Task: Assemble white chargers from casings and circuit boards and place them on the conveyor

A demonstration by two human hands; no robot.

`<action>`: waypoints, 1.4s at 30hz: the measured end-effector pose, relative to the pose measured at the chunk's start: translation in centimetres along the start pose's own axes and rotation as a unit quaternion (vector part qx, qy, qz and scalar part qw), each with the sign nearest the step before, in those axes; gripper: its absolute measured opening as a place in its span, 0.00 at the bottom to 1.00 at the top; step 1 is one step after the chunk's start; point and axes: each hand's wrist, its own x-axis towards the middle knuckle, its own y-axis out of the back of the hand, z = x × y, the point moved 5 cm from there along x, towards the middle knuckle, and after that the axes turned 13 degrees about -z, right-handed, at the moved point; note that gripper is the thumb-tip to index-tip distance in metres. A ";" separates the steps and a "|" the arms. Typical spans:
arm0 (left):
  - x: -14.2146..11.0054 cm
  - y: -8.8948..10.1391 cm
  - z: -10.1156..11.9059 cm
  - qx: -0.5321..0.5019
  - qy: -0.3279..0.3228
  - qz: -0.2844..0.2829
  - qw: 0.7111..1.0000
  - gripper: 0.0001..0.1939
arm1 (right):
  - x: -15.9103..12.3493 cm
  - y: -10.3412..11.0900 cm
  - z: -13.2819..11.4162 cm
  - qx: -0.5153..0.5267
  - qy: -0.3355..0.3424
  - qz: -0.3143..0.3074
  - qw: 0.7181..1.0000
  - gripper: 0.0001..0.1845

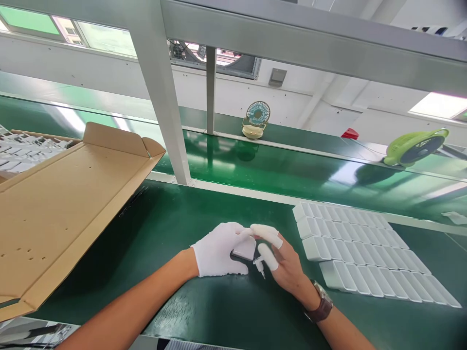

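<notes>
My left hand [222, 250], in a white glove, is closed around a small white box-shaped device [245, 249] just above the green work surface [204, 311]. Close against it from the right is my right hand [280, 257], with white finger covers on the thumb and fingers. Its fingers are bent, and the fingertips meet the gloved ones at the device's upper edge. Below the right thumb a small white plug-like piece [259, 266] sticks out, pointing down. What the right fingertips pinch is partly hidden.
White divided trays [330, 277] lie in rows on the right. An open cardboard box [80, 184] with many white parts [29, 150] stands on the left. A grey metal post [160, 92] rises ahead. Behind are a small fan [257, 114] and a green fan [416, 148].
</notes>
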 end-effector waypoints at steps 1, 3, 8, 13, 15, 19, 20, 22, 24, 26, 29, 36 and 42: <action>0.2 -0.3 -0.2 0.035 0.012 0.006 0.999 0.25 | 0.0 0.4 0.6 -0.014 -0.033 0.021 0.999 0.21; 0.5 -1.2 -0.7 0.074 0.032 0.001 0.997 0.20 | 0.0 1.1 2.0 -0.020 -0.108 0.038 0.993 0.18; -0.5 -2.5 -2.5 -0.085 0.050 0.039 0.994 0.28 | -0.1 1.2 5.8 0.109 -0.198 0.017 0.974 0.24; -1.3 -2.5 -3.9 -0.335 0.091 0.070 0.935 0.27 | 0.2 0.4 5.8 0.281 -0.171 -0.026 0.944 0.26; -1.2 -2.5 -3.9 -0.373 0.094 0.065 0.921 0.23 | 0.4 -0.3 4.5 0.301 -0.150 -0.083 0.938 0.27; -1.3 -1.9 -3.2 -0.276 0.097 0.058 0.955 0.27 | 0.8 -0.6 3.2 0.262 -0.140 -0.097 0.950 0.20; -1.4 -1.5 -2.6 -0.228 0.082 0.069 0.968 0.30 | 0.9 -0.4 3.4 0.245 -0.148 -0.074 0.955 0.20; -1.4 -0.9 -0.7 -0.127 0.027 0.063 0.990 0.35 | 0.8 0.0 4.2 0.229 -0.166 -0.026 0.959 0.20; -0.9 -1.1 1.8 -0.026 -0.051 -0.002 0.998 0.29 | 0.8 0.4 5.0 0.223 -0.181 0.004 0.958 0.21; -0.2 -2.1 3.8 0.075 -0.115 -0.072 0.988 0.18 | 0.8 0.6 5.5 0.225 -0.188 0.017 0.956 0.20; 0.8 -3.9 4.4 0.187 -0.118 -0.099 0.970 0.14 | 0.9 0.5 5.6 0.242 -0.194 0.017 0.950 0.20; 0.0 -3.8 0.8 -0.077 0.014 0.021 0.997 0.09 | 0.8 0.5 5.5 0.254 -0.182 0.011 0.950 0.24; -0.7 -1.2 -2.4 -0.221 0.173 0.111 0.953 0.10 | 0.6 0.8 3.5 0.182 -0.128 -0.014 0.975 0.20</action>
